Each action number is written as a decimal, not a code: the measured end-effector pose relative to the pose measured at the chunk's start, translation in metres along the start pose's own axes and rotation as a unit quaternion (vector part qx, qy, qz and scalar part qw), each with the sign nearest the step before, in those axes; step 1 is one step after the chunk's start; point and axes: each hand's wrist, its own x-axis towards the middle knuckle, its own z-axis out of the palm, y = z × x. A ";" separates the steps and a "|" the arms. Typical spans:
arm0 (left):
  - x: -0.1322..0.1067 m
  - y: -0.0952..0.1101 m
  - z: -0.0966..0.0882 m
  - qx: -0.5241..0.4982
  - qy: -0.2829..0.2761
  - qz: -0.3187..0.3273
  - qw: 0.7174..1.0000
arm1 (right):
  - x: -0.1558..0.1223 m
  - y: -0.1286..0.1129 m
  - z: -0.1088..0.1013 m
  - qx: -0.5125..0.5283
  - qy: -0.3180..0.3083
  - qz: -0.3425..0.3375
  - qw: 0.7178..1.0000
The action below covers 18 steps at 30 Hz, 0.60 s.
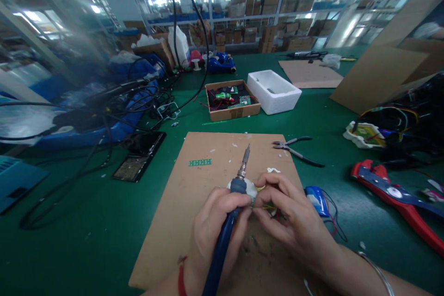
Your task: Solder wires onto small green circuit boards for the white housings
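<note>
My left hand (217, 226), with a red band at the wrist, is closed around a soldering iron (225, 236). Its metal tip points up and away over the brown board (169, 222). Close beside it, my right hand (287, 212) has its fingertips pinched together, nearly touching the left thumb. Between and behind the fingers shows a whitish piece (250, 188) with thin yellowish wires; the fingers hide most of it. What exactly the right fingertips grip is too small to make out. A strip of small green circuit boards (200, 162) lies on the brown board.
Cutting pliers (294, 149) lie at the board's right edge. Rightward are a blue battery pack (317, 201) with wires and a red-handled tool (395, 194). Behind stand a cardboard tray (235, 113) of parts and a white foam box (277, 99). Tangled cables (114, 106) crowd the left.
</note>
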 end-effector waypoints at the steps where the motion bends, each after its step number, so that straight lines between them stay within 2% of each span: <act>1: 0.001 0.000 0.001 -0.001 0.005 -0.003 1.000 | 0.000 0.000 0.000 0.003 -0.004 0.000 1.000; 13: -0.002 -0.001 0.003 0.001 -0.005 0.001 1.000 | 0.006 -0.004 -0.003 0.012 0.025 -0.068 0.997; 18: -0.002 -0.001 0.003 0.001 -0.005 0.008 1.000 | 0.006 -0.002 -0.001 0.013 0.024 -0.061 0.998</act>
